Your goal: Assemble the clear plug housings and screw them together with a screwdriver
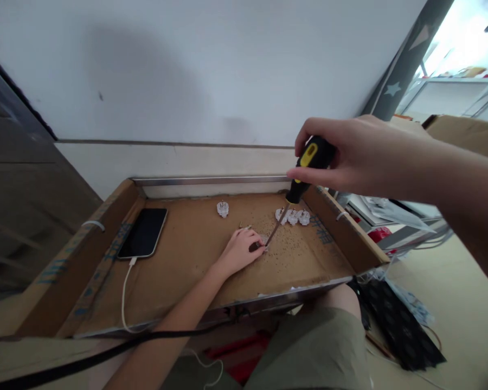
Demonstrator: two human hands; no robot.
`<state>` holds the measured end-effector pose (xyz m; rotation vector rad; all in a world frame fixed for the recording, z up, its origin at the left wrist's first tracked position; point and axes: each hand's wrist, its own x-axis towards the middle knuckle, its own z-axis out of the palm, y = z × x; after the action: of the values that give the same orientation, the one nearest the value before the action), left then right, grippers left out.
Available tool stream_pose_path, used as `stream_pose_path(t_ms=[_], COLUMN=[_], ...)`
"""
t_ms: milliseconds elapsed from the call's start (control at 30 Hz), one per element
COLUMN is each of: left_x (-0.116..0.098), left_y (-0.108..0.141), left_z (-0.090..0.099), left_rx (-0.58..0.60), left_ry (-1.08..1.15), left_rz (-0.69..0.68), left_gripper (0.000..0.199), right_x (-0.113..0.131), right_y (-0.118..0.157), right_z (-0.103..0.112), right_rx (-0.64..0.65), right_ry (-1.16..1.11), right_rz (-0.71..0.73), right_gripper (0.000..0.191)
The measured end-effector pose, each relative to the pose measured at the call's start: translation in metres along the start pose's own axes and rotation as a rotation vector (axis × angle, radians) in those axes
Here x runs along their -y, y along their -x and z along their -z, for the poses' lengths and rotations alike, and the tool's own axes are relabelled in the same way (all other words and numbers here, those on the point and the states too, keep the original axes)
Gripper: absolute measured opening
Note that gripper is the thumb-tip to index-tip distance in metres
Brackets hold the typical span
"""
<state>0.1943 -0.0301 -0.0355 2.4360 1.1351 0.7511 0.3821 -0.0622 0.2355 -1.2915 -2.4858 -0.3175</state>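
My right hand (337,154) is wrapped round the black and yellow handle of a screwdriver (277,225), which slants down to the left. Its tip meets a transparent plug (265,238) on the cardboard surface. My left hand (243,249) pinches that plug, and its fingers hide most of it. A small dark brown piece (255,247) shows by the left fingertips; its kind is unclear. Several similar transparent plugs stand nearby: a single plug (223,209) at the back, and a group including one plug (304,217) to the right. Small brass-coloured parts (244,226) lie just behind my left hand.
A cardboard-lined tray (187,271) with raised sides spans my lap. On its left lies a phone (143,233) with a white cable (124,298). A black strap (106,355) crosses below my left forearm. A white wall (228,70) rises behind; a black sheet (402,325) lies on the floor.
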Motion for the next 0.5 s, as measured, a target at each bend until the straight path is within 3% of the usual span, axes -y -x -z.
stream_pose_path(t_ms=[67, 133, 333, 500], left_x=[-0.001, -0.002, -0.001, -0.002], left_y=[0.0, -0.001, -0.002, -0.003], left_z=[0.0, 0.0, -0.002, -0.003], left_rx=[-0.002, 0.0, 0.007, -0.005], left_ry=[-0.008, -0.012, -0.009, -0.016], left_rz=[-0.001, 0.002, 0.025, 0.029], left_gripper=[0.009, 0.009, 0.009, 0.007], right_x=[0.006, 0.008, -0.011, -0.004], right_y=[-0.001, -0.002, -0.006, -0.006], right_z=[-0.007, -0.012, -0.01, -0.01], right_rx=[-0.14, -0.191, 0.053, -0.088], right_ry=[0.157, 0.208, -0.307, -0.169], right_rz=[-0.115, -0.17, 0.164, 0.065], right_gripper=[0.045, 0.044, 0.035, 0.028])
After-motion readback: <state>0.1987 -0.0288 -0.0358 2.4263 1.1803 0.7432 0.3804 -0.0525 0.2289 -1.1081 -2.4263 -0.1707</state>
